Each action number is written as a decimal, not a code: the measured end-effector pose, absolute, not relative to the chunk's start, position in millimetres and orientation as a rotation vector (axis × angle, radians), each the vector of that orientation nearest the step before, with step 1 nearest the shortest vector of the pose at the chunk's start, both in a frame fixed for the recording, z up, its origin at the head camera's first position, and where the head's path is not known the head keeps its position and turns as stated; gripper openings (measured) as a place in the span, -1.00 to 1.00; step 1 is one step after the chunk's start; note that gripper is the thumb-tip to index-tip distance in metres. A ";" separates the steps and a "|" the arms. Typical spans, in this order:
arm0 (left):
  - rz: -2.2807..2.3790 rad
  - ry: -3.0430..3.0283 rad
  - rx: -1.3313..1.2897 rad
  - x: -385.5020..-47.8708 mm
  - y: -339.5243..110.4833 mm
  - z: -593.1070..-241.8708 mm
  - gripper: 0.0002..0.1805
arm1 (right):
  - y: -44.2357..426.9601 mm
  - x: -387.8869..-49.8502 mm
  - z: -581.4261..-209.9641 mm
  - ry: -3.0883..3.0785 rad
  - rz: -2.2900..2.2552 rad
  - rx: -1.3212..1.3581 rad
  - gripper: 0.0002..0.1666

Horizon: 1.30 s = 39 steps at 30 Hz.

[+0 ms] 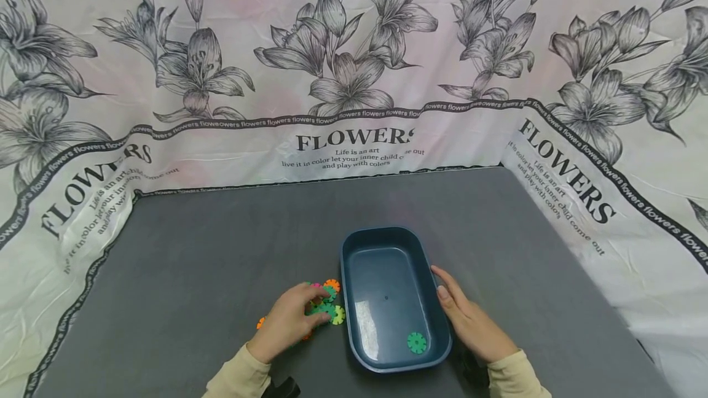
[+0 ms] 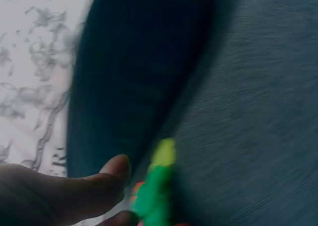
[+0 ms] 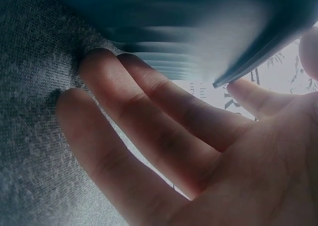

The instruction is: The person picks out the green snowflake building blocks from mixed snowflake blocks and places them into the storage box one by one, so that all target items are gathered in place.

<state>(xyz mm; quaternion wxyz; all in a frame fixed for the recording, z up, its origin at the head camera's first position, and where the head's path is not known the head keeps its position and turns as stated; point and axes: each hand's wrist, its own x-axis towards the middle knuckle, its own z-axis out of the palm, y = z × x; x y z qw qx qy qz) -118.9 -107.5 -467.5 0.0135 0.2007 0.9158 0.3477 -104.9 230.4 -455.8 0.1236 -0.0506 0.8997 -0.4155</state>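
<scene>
Several small notched plastic discs, green, yellow, orange and pink, lie in a pile (image 1: pixel 329 309) just left of a blue bin (image 1: pixel 386 263). Over the pile's left side is the left hand (image 1: pixel 289 319), thumb and fingers apart; whether they touch a disc is hard to tell. The left wrist view shows the thumb (image 2: pixel 84 191) beside blurred green and yellow discs (image 2: pixel 161 186). The right hand (image 1: pixel 474 321) rests its fingers against the bin's right side. Fairly straight fingers (image 3: pixel 164 131) lie beside and under the bin wall (image 3: pixel 149 17) in the right wrist view. Inside the bin is one green disc (image 1: pixel 416 343).
An orange disc (image 1: pixel 261 322) shows left of the left hand, and another orange piece (image 1: pixel 306 336) lies below its fingers. The grey table (image 1: pixel 221 244) is bordered behind and at both sides by white cloth (image 1: pixel 232 158) printed with flowers.
</scene>
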 end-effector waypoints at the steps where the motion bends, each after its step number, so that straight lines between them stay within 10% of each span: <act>1: 1.078 2.881 0.619 -118.4 -104.5 -472.1 -0.68 | 230.2 -105.1 -455.4 2.624 -1.211 -0.142 -0.42; 39: 1.805 2.286 -0.073 -140.6 -90.2 -427.9 -0.66 | 230.4 -106.1 -457.0 2.622 -1.216 -0.126 -0.43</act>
